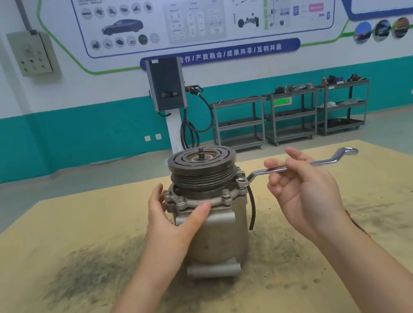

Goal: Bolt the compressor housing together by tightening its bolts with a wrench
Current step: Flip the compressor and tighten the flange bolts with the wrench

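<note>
the grey metal compressor housing point(214, 234) with a dark grooved pulley on its top stands upright in the middle of the tan, dust-stained surface point(49, 237). the left hand point(174, 216) holds its left side, with the fingers around the flange and the thumb across the front. the right hand point(300, 184) pinches the long silver offset ring wrench point(302, 165) at its middle. the ring end of the wrench sits on a bolt point(241, 178) at the right of the flange.
</note>
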The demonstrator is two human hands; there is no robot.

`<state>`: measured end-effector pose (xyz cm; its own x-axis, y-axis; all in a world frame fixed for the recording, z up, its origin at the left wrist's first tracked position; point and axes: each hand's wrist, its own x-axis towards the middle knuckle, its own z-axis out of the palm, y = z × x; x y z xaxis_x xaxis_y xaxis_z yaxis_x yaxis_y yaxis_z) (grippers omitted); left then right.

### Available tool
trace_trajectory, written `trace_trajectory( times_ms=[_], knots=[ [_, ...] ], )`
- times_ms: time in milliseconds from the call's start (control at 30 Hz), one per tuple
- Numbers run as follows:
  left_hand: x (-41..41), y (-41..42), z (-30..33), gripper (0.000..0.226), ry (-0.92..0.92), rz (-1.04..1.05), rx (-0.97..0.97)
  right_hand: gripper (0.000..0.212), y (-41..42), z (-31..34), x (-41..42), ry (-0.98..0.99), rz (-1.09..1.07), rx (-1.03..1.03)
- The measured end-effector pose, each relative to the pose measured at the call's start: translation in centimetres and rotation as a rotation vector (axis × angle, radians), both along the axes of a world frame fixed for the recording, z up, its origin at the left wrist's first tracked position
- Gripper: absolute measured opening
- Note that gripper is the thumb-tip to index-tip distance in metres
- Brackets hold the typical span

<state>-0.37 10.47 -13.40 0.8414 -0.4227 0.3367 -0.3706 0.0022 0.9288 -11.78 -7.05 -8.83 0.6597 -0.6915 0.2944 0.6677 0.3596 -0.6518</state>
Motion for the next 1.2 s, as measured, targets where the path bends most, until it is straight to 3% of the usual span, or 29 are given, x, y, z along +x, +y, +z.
trace_trajectory(
  times_ms=[133,233,367,600,900,1067,1200],
  knots=[
    [-0.2,0.2,-0.1,0.12,0.012,-0.144,-0.013,0.018,-0.7,0.5,-0.2,0.041,0.039,-0.013],
    [-0.5,0.1,-0.4,0.116,0.024,-0.146,-0.035,0.011,-0.8,0.7,0.0,0.059,0.044,-0.101],
    [-1.0,0.2,0.0,0.106,0.049,-0.136,-0.039,0.022,-0.6,0.2,0.3,0.014,-0.04,-0.196],
    [-1.4,0.1,0.1,0.114,0.031,-0.12,-0.036,0.014,-1.4,0.0,0.6,0.053,0.19,0.082],
    [-1.5,0.0,-0.2,0.115,0.031,-0.1,-0.04,0.032,-1.1,0.4,0.3,0.067,-0.079,-0.118],
    [-1.3,-0.1,-0.3,0.114,0.028,-0.102,-0.049,0.011,-0.9,0.3,0.3,0.048,-0.098,-0.15],
    [-1.1,-0.1,-0.3,0.114,0.025,-0.098,-0.039,0.01,1.5,-1.4,0.0,-0.083,-0.513,-0.533]
  ],
)
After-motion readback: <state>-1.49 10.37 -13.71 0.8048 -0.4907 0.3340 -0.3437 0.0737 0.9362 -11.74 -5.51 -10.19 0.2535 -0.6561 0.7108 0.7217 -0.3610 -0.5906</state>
